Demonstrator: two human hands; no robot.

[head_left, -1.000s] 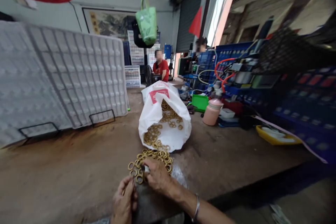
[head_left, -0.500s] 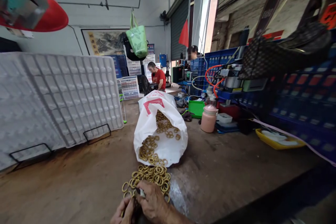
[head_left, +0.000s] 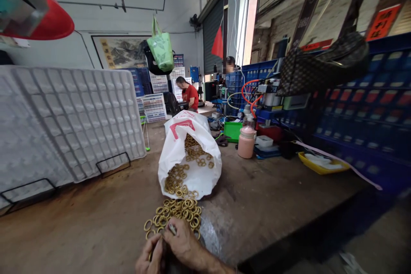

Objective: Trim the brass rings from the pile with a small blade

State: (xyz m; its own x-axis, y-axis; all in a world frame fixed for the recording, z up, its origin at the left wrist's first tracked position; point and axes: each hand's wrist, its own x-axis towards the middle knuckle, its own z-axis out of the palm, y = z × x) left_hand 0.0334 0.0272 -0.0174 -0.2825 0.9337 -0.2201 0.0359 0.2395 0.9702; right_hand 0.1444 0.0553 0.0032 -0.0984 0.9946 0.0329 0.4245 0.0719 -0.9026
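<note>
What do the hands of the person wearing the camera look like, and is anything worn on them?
Both are bare: no gloves on the left hand or the right hand, and no rings that I can make out. The right forearm is bare too, with no sleeve showing. The wrists run off the picture's lower edge, so any watch or bangle is hidden.

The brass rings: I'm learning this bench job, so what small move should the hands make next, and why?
Probably the right hand should draw one more ring from the near edge of the brass rings. Both hands meet there, the left hand close beside, and the pile spills from the white bag within easy reach of the fingers.
</note>
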